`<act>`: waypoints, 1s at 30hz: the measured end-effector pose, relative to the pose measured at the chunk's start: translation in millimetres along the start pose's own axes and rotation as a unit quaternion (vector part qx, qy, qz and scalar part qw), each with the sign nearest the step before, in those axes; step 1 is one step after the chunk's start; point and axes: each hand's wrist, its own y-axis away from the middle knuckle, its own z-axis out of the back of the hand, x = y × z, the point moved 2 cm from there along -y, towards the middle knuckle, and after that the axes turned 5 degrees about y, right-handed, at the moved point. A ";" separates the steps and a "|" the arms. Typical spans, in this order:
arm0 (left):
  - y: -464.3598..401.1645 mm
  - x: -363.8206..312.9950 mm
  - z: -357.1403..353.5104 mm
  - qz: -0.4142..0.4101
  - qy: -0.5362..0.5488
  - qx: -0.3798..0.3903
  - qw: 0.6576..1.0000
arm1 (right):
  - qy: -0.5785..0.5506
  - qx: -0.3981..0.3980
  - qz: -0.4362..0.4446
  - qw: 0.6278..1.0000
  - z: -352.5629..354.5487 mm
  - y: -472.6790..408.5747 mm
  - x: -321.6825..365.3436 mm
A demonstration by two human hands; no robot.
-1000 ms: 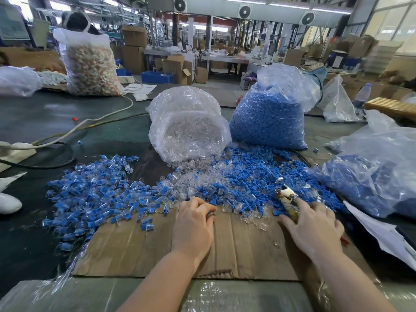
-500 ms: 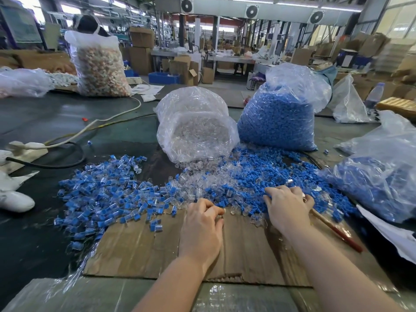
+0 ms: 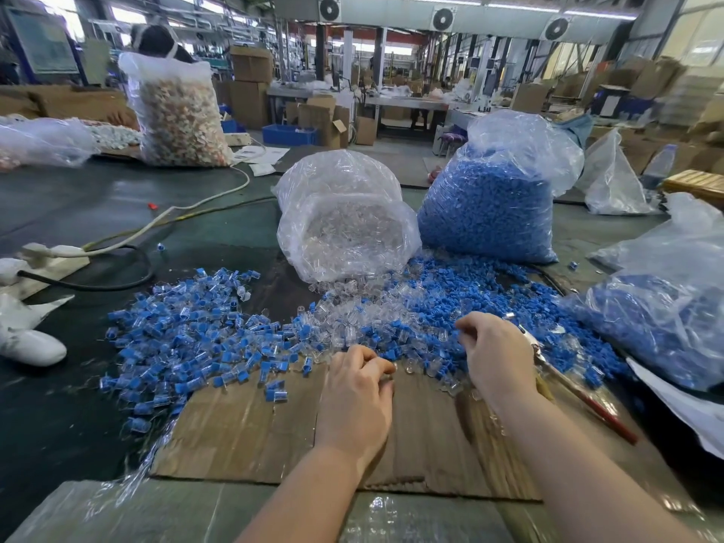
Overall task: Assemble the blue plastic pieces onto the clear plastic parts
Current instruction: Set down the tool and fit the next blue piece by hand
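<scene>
A: Where do the two hands stand?

B: The left hand rests at the far edge of the cardboard sheet, fingers curled in with the thumb against them, as if pinching something small; whether a clear part is in that pinch cannot be told. The right hand is to the right of it and a little farther out, fingertips drawn together over the loose pile, seemingly picking at a piece; what it has hold of, if anything, is hidden.

A: And the pieces themselves?

B: Loose blue pieces lie just beyond the right hand, mixed with clear parts that have spilled between the two hands from the open clear bag farther out. The big blue bag stands beyond the right hand. Finished pairs are heaped to the left of the left hand.

A: What might go wrong?

B: The clear parts are hard to see against the plastic film and the counter, so a finger could close on two at once or miss. The piles touch, so unfinished pieces may drift into the finished heap. A red-handled tool lies just right of the right wrist; a sweep of the arm could knock it or scatter pieces off the cardboard.
</scene>
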 end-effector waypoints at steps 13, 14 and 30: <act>1.1 -6.6 14.2 0.043 0.153 -0.035 0.987 | -0.318 0.165 0.002 0.934 5.4 27.9 51.0; 1.3 -6.2 13.8 0.049 0.158 -0.028 0.986 | -0.310 0.164 0.006 0.936 5.3 28.0 49.8; -1.7 9.1 19.6 0.196 0.212 -0.156 0.945 | -0.009 0.111 0.221 0.969 -17.0 29.3 67.1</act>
